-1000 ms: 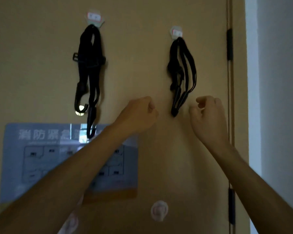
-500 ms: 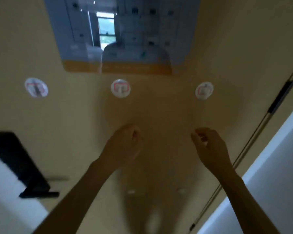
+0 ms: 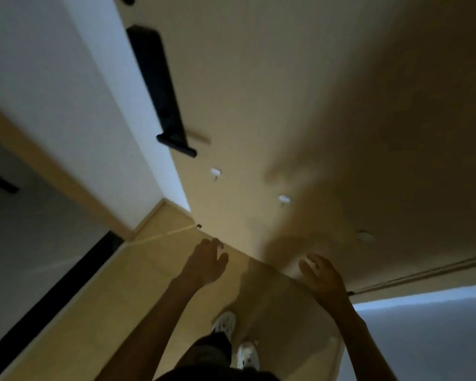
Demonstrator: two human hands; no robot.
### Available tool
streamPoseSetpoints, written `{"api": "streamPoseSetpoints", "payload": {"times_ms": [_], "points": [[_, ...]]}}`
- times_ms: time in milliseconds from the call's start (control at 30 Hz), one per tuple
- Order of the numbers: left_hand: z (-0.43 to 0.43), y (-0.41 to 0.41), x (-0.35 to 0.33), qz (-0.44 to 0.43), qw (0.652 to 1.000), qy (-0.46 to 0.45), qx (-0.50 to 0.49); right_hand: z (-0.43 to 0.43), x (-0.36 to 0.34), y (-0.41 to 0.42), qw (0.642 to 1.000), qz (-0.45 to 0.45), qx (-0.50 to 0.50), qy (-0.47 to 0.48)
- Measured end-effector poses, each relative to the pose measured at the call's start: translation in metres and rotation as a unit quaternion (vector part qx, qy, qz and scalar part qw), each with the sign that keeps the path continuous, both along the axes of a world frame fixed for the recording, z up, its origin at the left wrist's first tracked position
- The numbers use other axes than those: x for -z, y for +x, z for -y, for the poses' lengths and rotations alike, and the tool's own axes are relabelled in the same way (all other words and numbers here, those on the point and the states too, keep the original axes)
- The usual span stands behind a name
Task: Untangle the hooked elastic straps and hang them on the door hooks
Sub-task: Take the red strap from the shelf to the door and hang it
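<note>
The view tilts steeply down the tan door (image 3: 327,92) toward the floor. No elastic straps are in sight. Three small white door hooks (image 3: 215,171) (image 3: 284,199) (image 3: 365,236) sit low on the door, all bare. My left hand (image 3: 208,261) hangs in front of the door's bottom edge with fingers loosely spread, holding nothing. My right hand (image 3: 320,276) is level with it to the right, fingers relaxed and apart, also holding nothing. Neither hand touches the door or a hook.
A black door handle and lock plate (image 3: 160,89) runs along the door's left side. A white wall (image 3: 66,92) stands to the left. My white shoes (image 3: 224,323) stand on the light wooden floor (image 3: 121,298) below. A black strip (image 3: 52,298) edges the floor at left.
The view swung from the upper hooks with two hung black straps down to the door's bottom and the floor. Both hands dropped with it and uncurled from loose fists to spread fingers.
</note>
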State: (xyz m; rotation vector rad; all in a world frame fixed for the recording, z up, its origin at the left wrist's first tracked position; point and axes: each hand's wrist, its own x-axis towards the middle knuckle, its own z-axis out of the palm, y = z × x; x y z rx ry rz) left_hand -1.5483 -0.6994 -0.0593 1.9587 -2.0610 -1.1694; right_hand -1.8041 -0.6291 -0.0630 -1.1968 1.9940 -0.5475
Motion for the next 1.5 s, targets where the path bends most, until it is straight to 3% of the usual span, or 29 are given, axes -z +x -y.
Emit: {"api": "streamPoseSetpoints", "payload": {"times_ms": [267,467,700,1067,1233,1367,1500], "points": [[-0.149,0.099,0.033,0.042,0.971,0.069,-0.223,-0.014,0.032,0.06,0.97,0.011,-0.23,0.084],[-0.262,0.141,0.027,0.034,0.913,0.078,-0.399,-0.026,0.039,0.151,0.891,-0.04,-0.443,0.093],[-0.399,0.176,0.023,0.004,0.815,0.065,-0.575,-0.078,0.027,0.286,0.788,-0.049,-0.612,0.046],[-0.62,0.224,0.034,-0.021,0.645,0.053,-0.762,-0.254,0.013,0.472,0.63,-0.066,-0.773,0.032],[-0.687,0.229,0.042,-0.054,0.582,0.072,-0.808,-0.304,0.011,0.521,0.58,-0.089,-0.809,0.031],[-0.708,0.257,0.047,-0.059,0.552,0.06,-0.83,-0.323,0.015,0.551,0.558,-0.094,-0.824,0.012],[-0.716,0.317,0.046,-0.048,0.559,0.049,-0.826,-0.338,0.019,0.593,0.552,-0.099,-0.827,0.026]]}}
